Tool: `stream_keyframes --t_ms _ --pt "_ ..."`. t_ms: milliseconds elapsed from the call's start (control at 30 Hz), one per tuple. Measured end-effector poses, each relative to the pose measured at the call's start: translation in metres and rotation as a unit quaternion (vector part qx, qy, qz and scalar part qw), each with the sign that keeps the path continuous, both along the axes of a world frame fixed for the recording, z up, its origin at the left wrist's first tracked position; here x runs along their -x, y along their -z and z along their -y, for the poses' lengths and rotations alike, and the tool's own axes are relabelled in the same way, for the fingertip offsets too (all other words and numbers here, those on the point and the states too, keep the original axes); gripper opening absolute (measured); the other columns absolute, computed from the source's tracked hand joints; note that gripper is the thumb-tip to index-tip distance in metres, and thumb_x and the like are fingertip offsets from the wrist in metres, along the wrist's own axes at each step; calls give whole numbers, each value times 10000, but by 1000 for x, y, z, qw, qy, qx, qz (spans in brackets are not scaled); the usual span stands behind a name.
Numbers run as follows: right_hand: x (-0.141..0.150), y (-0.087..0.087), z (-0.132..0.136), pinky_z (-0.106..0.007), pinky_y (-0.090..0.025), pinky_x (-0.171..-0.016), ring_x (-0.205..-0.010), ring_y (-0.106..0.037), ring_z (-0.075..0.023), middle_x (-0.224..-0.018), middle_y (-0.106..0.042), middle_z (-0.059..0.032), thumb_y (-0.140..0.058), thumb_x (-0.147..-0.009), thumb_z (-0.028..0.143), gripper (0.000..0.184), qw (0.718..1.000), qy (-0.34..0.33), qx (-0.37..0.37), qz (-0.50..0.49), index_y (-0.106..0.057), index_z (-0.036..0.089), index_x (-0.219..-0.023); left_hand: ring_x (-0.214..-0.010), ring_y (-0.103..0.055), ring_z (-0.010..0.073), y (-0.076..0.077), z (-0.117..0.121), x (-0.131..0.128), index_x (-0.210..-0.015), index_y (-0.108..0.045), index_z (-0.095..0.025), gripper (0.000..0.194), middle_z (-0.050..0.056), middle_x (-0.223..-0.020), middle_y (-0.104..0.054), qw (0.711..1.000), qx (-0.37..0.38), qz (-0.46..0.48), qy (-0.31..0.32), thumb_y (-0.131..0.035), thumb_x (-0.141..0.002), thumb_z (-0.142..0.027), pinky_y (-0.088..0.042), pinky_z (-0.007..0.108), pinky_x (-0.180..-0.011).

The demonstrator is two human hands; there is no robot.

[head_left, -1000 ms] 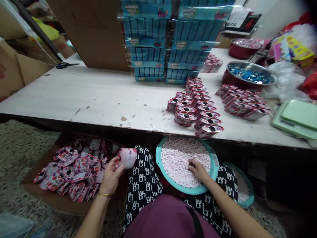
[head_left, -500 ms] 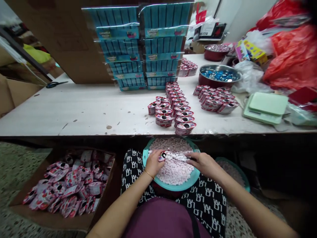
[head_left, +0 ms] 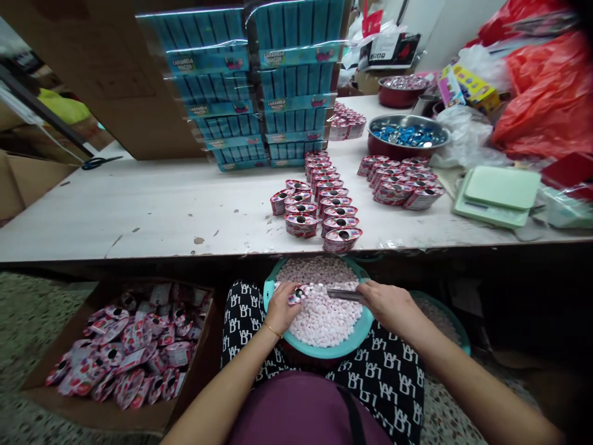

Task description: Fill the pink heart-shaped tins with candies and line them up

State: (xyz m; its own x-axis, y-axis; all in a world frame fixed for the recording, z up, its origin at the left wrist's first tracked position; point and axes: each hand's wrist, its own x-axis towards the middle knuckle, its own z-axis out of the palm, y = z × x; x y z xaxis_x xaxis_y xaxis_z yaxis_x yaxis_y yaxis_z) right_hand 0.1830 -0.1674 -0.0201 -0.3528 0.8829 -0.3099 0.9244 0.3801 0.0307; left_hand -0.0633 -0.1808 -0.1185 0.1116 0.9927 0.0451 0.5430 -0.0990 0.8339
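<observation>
A teal basin (head_left: pixel 273 290) full of small pink and white candies (head_left: pixel 319 318) rests on my lap below the table edge. My left hand (head_left: pixel 281 309) is closed on a small red and white container (head_left: pixel 296 294) held over the candies. My right hand (head_left: pixel 386 303) is closed on a thin flat grey tool (head_left: pixel 345 294) whose tip points toward that container. Rows of filled red containers (head_left: pixel 324 201) stand on the white table (head_left: pixel 162 207) just beyond the basin.
A cardboard box (head_left: pixel 115 420) of empty red containers (head_left: pixel 125 352) sits on the floor at my left. Stacked blue cartons (head_left: pixel 254 93), a metal bowl of blue pieces (head_left: pixel 407 136), a green scale (head_left: pixel 498 198), red bags (head_left: pixel 546 93) and scissors (head_left: pixel 97 162) occupy the table. A second basin (head_left: pixel 445 315) lies at my right.
My left hand carried a container from the floor box to the basin. My right hand rose from the candies and now holds the flat tool beside the container.
</observation>
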Motion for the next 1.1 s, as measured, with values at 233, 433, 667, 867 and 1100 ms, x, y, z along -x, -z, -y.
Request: stream_keyframes --t_ms 233,433,667,867,1100 --pt "35 123 11 -246 -356 -675 -855 -567 -161 -946 -621 -35 -395 -808 239 208 976 124 107 -145 -550 239 -948 -903 -548 160 16 -1 -1 -1002 -502 -182 391 42 -985 -581 975 130 175 -51 -619 -630 -212 -415 302 -849" --pt "34 148 6 -230 -375 -631 -766 -568 -146 -819 -638 7 -421 -782 284 207 941 178 123 -261 -586 255 -903 -871 -571 158 4 5 -2 -1043 -475 -176 446 51 -995 -598 931 198 299 -67 -628 -626 -204 -434 299 -821" --pt "9 129 -3 -232 -416 -668 -729 -555 -131 -769 -621 -9 -395 -758 255 270 895 154 128 -398 -582 154 -924 -846 -574 144 -18 5 31 -1035 -493 -181 447 27 -972 -607 957 120 230 -127 -640 -619 -250 -439 281 -803" --pt "-1 58 -11 -252 -409 -734 -834 -571 -154 -886 -650 -14 -428 -774 307 252 916 118 77 -377 -617 222 -917 -844 -571 141 -10 4 18 -1035 -510 -197 392 17 -958 -607 991 67 104 -59 -562 -648 -155 -444 275 -790" --pt "49 -23 -8 -227 -375 -574 -725 -594 -148 -842 -631 -32 -377 -769 130 284 999 -2 6 -34 -605 252 -885 -910 -544 169 -2 6 -9 -1064 -514 -195 458 41 -1006 -589 1000 25 10 -15 -527 -618 -92 -422 303 -834"
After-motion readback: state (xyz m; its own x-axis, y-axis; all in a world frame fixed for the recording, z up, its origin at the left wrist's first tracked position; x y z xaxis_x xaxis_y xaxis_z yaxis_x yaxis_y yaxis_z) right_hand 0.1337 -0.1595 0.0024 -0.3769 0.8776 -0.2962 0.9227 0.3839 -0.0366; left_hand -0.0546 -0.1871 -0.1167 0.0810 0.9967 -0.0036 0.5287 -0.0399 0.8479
